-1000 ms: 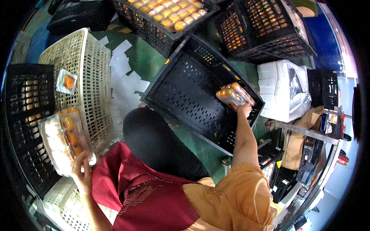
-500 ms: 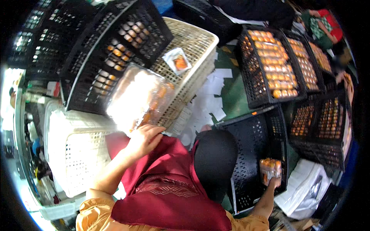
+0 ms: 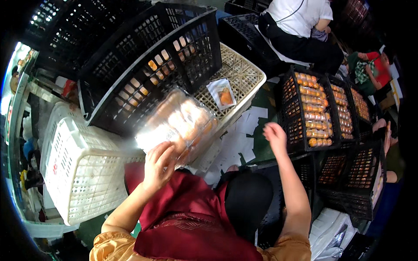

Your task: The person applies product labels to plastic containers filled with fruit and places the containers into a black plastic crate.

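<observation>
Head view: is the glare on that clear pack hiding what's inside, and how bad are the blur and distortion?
Head view: white glare washes out the near end of the clear plastic pack by the left hand; orange pieces show through the rest. The raised right hand, empty, is slightly motion-blurred. Fisheye bends the white crate and black crate toward the dark rim.

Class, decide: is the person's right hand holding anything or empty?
Empty: the right hand hangs open in the air, fingers spread, nothing between them.
</observation>
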A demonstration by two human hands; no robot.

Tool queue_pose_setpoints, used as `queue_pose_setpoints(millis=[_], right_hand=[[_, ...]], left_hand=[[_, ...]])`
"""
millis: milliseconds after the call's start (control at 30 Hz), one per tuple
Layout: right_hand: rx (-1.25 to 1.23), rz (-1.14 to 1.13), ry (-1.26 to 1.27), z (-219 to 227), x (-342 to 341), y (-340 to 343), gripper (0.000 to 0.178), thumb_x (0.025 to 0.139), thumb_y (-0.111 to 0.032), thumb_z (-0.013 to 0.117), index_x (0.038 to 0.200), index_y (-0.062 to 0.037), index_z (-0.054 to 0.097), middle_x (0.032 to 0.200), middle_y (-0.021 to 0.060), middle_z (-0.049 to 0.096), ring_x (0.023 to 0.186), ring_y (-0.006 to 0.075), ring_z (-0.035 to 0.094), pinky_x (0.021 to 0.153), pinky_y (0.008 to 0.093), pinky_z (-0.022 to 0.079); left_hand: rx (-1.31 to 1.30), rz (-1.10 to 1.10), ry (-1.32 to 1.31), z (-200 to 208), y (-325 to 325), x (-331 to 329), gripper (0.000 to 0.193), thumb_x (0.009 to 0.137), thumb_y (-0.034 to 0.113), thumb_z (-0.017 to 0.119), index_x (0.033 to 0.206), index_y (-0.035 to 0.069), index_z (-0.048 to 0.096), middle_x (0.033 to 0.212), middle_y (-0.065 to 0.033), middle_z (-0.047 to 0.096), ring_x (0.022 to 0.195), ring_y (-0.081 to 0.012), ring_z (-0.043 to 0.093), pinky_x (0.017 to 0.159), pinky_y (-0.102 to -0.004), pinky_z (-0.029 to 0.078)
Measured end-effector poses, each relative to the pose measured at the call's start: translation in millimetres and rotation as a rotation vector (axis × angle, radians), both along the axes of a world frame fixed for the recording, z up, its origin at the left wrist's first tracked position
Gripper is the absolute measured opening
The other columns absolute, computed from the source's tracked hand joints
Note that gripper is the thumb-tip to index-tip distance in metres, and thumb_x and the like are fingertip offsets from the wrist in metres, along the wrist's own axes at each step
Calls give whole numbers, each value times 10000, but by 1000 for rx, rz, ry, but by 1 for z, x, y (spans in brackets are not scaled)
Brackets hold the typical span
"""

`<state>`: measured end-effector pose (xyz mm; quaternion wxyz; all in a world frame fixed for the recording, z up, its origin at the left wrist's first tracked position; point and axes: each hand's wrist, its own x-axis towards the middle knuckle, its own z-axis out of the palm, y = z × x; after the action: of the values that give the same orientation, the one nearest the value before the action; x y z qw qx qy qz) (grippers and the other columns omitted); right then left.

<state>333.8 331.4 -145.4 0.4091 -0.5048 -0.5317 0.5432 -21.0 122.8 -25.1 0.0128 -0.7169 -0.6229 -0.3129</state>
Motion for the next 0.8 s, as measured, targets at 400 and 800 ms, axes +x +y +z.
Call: queue_pose_setpoints(millis=[400,800], right_hand=[[-114,193,-1061,3,-183,143,292,683,-186,653,937,-42,663,998,175,644,957,308,617,810,374,487],[290,-40,-663,14,-134,117,224,790,-240,631,792,-19,668,747,106,662,640,228,611,610,330,455]], left_hand=[[12,-48,30,-15,-1,-14,423,626,51,656,1046,81,617,1123,-84,576,1028,-273,540,824,-379,408],[61,-88,-199,-7,-4,-18,468,631,35,649,1093,52,578,1123,-109,565,1029,-309,529,857,-405,411]])
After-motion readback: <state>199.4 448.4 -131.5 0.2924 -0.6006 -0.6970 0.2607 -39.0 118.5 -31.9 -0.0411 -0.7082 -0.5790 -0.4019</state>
